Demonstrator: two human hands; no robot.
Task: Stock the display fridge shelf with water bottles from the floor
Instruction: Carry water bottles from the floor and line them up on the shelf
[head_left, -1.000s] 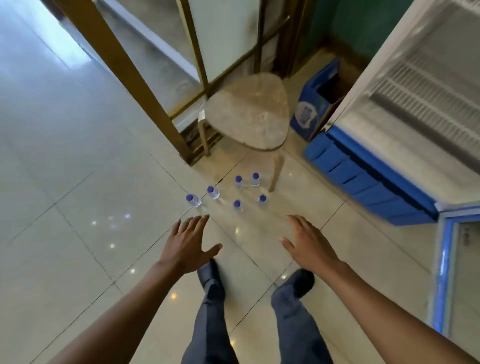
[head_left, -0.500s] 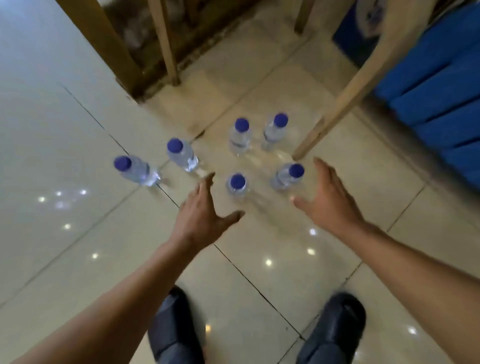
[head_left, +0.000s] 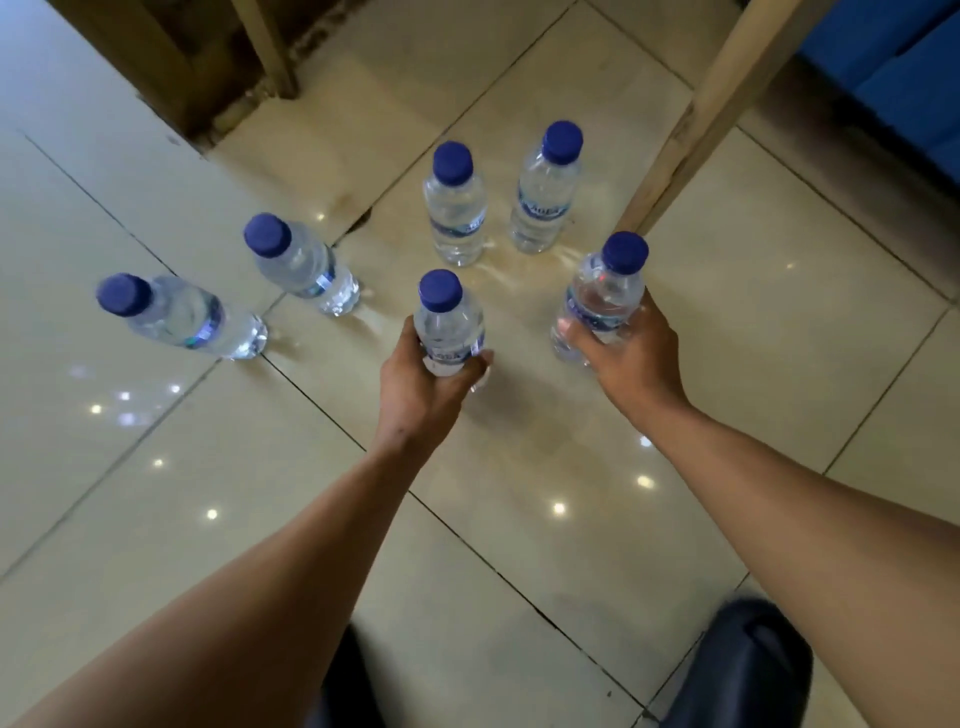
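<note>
Our left hand (head_left: 423, 387) now grips the lower body of the near centre bottle (head_left: 448, 322), fingers and thumb curled round its label, and our right hand (head_left: 631, 353) grips the near right bottle (head_left: 597, 301) in the same way; half a second ago both hands were spread and empty above the group, so we judge the approach finished and the first pick-up secured, with lifting and carrying to the fridge still to come. Whether either bottle has left the floor we cannot tell. We stand on a tiled floor (head_left: 571, 545) of large glossy cream tiles with dark grout lines and bright reflected spots. A pale wooden leg (head_left: 691, 130) slants down just behind the right-hand bottle, and blue ribbed panels (head_left: 893, 67) sit at the upper right. The fridge shelf itself is not in view. Four bottles remain untouched on the floor: two far bottles (head_left: 457, 208) side by side, and two left bottles (head_left: 301, 265) well apart from our hands. All six are small, clear, ribbed plastic cylinders, filled, with blue-printed label bands and rounded dark-blue screw caps.
</note>
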